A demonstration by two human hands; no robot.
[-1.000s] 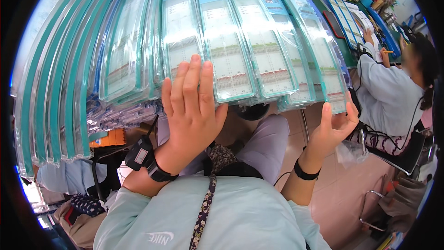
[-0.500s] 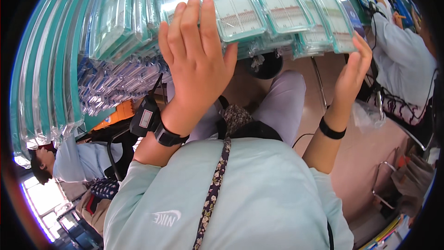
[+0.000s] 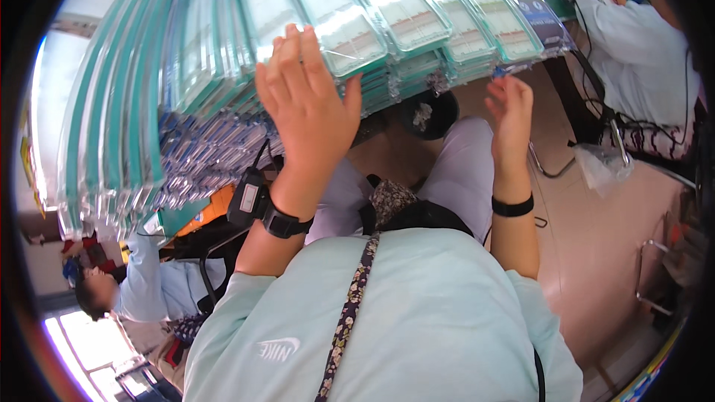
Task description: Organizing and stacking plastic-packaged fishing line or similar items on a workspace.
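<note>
Rows of flat, teal-edged packs (image 3: 350,37) in clear plastic wrap lie stacked and overlapping before me, with printed scales showing through. My left hand (image 3: 309,115) lies over the front of the stacks, palm down. Its fingers are stretched out on a pack's top, and the thumb points along the front edge. My right hand (image 3: 512,115) is raised beside the right-hand stacks, below their front edge. Its fingers are loosely bent, with nothing visible in them. Whether its fingertips touch a pack, I cannot tell.
Many thin wrapped packs (image 3: 216,156) are piled under the left stacks. A dark blue packet (image 3: 525,0) lies at the right end. Below the edge stands a black bin (image 3: 428,115). A clear plastic bag (image 3: 602,167) hangs near a chair. People sit at left and right.
My right hand has come left and its fingers have bent. The left hand has slid slightly down off the packs. My view has shifted, so the stacks appear further right.
</note>
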